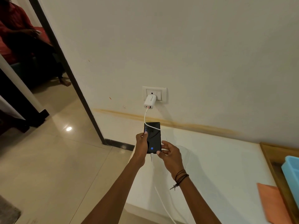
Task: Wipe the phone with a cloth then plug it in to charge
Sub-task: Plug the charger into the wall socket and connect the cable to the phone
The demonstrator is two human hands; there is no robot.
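Observation:
A black phone (153,138) with a blue fingerprint icon lit on its screen is held above the white surface (210,159). My left hand (141,147) grips its left edge. My right hand (170,153) holds its lower right corner, fingers by the white cable plug (151,156) that sits in the phone's bottom port. The white cable (148,122) runs from a white charger (150,102) in the wall socket (154,94), crosses the phone's top and loops down past my arms. An orange cloth (271,204) lies on the surface at the lower right.
A blue plastic tray (291,175) rests in a wooden-edged frame (271,160) at the right. A dark door frame (72,78) stands left of the wall, with tiled floor (56,159) below. Beyond the doorway a person (24,38) in red sits.

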